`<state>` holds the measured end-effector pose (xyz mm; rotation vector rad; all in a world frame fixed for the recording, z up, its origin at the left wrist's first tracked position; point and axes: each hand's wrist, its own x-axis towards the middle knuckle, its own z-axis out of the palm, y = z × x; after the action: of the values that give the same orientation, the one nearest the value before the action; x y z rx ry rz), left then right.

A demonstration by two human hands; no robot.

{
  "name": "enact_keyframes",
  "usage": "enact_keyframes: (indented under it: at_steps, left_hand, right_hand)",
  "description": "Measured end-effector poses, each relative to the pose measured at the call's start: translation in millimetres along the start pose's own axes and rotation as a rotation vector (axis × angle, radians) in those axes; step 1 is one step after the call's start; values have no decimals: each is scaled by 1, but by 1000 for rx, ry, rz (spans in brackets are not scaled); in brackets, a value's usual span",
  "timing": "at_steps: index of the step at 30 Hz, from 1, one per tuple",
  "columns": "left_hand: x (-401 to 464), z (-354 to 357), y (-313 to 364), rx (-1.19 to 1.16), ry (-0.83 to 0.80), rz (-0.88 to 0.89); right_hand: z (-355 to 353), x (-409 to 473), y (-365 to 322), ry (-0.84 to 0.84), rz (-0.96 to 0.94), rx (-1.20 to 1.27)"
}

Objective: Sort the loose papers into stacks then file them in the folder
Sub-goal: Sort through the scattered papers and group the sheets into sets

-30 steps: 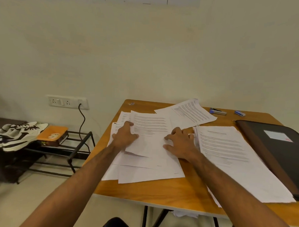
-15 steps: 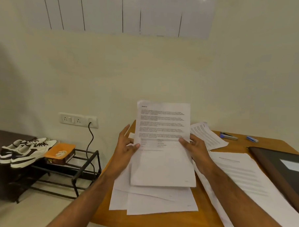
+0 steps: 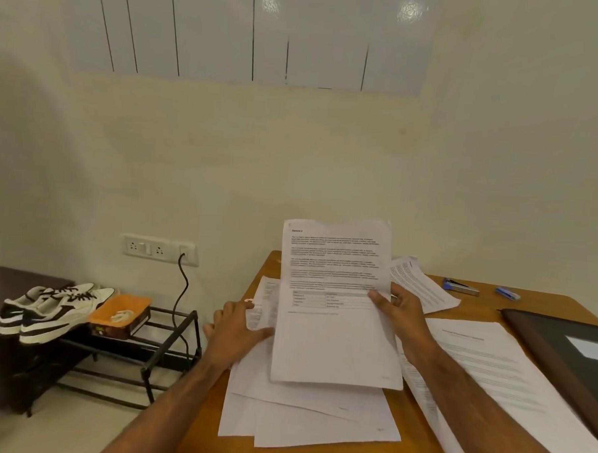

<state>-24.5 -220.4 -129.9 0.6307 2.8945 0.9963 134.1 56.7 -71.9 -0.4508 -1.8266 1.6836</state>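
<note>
Here my right hand (image 3: pixel 401 320) pinches a printed sheet (image 3: pixel 335 303) upright over the loose papers (image 3: pixel 303 411) — left hand (image 3: pixel 235 329) fingers slack on them; folder (image 3: pixel 566 351) right, stapler (image 3: pixel 459 287) behind.

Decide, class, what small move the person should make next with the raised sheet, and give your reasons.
Probably set the raised sheet down on the stack to its right. The right hand alone pinches it upright; the left hand rests on the loose pile below. Its text faces the person, seemingly read, and the folder lies shut, so sorting likely comes first.
</note>
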Motion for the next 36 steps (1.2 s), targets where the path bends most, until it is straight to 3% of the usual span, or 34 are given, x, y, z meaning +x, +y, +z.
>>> enact_keyframes:
  at_steps: [3,5,11,16,18,21,24,36]
  left_hand:
    - [-2,5,-3,66,-25,-2]
    - [-3,4,-3,54,-9,-11]
    - [-5,1,2,89,21,-58]
    - [-10,-2,11,93,315,67]
    - [-13,-13,23,-208,310,126]
    - [-12,-26,42,-791,181,77]
    - [-10,-27,51,-1065,143,65]
    - [-14,-23,72,-1204,98,138]
  right_hand:
    - [-12,3,1,249,-43,-241]
    - [-22,5,4,326,-7,-248]
    - [-35,3,16,252,201,-89]
    - [-32,-4,11,117,313,129]
    - [-31,-6,7,77,306,194]
    - [-30,-8,3,45,265,258]
    - [-31,-8,1,47,232,307]
    - [-36,-13,-16,46,195,324]
